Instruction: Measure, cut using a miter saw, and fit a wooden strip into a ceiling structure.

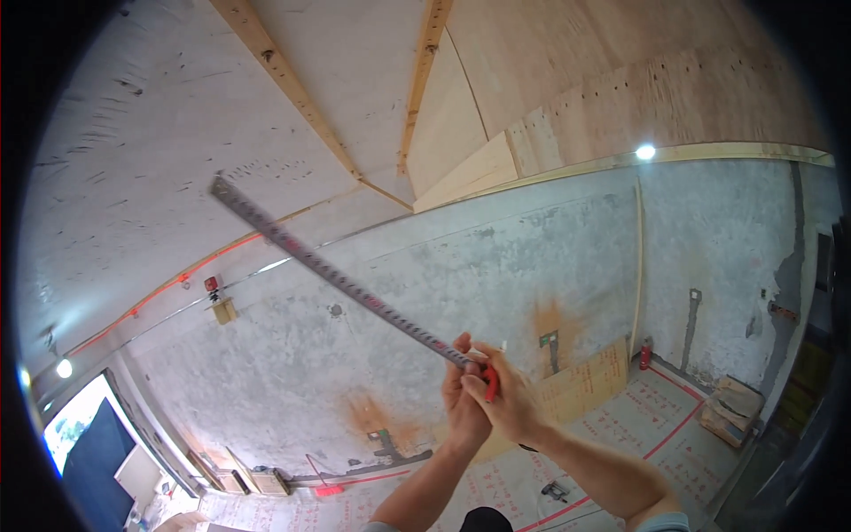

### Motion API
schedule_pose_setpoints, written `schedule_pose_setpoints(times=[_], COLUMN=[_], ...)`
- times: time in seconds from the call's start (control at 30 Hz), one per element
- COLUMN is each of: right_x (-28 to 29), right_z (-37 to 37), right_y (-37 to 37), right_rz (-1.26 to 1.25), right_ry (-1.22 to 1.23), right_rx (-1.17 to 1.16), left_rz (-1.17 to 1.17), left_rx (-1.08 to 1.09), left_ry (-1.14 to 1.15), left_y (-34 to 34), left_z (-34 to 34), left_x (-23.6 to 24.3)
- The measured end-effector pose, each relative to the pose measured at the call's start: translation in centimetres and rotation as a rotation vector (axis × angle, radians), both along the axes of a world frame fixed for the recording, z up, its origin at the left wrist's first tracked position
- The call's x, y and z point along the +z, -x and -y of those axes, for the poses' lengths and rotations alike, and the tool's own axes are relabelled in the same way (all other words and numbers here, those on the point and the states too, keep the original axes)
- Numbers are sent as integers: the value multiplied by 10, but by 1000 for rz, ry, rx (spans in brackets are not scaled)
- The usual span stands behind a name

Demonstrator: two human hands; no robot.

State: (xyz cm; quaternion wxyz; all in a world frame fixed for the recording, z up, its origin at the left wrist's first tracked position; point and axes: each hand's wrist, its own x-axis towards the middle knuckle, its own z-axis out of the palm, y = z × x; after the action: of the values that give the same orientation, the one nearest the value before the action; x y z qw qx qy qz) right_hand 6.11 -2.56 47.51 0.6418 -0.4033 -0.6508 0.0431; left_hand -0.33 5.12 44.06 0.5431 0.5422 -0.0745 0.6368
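Both hands are raised together in front of me around a tape measure. Its pale metal blade (355,293) stretches up and to the left toward the ceiling, and its far end is free in the air, slightly blurred. My left hand (465,408) is closed round the near end of the blade. Against it, my right hand (517,403) has its fingers closed at the same spot. A small red part (491,384) shows between the hands; the fingers hide most of it, and I cannot tell whether it is the tape's case.
Wooden battens (292,84) and plywood panels (638,97) run overhead. A grey plastered wall (417,293) stands ahead, with a board (585,386) leaning low. On the sheeted floor (620,443) are a red broom (328,489), a dark tool (556,491), cardboard boxes (731,412) and a fire extinguisher (645,356).
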Motion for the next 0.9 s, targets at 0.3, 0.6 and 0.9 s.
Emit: schedule_pose_setpoints(times=[0.3, 0.6, 0.9], right_x=[-8, -47, -111], right_z=[27, 48, 75], right_y=[-75, -173, -179], right_rz=[81, 145, 41], right_ry=[248, 182, 300], right_rx=[-393, -874, -854], left_rz=[-15, 117, 136], left_rx=[207, 109, 69], left_ry=[-275, -243, -160], left_y=[8, 77, 90], left_z=[-1, 13, 33], left_x=[117, 319, 385])
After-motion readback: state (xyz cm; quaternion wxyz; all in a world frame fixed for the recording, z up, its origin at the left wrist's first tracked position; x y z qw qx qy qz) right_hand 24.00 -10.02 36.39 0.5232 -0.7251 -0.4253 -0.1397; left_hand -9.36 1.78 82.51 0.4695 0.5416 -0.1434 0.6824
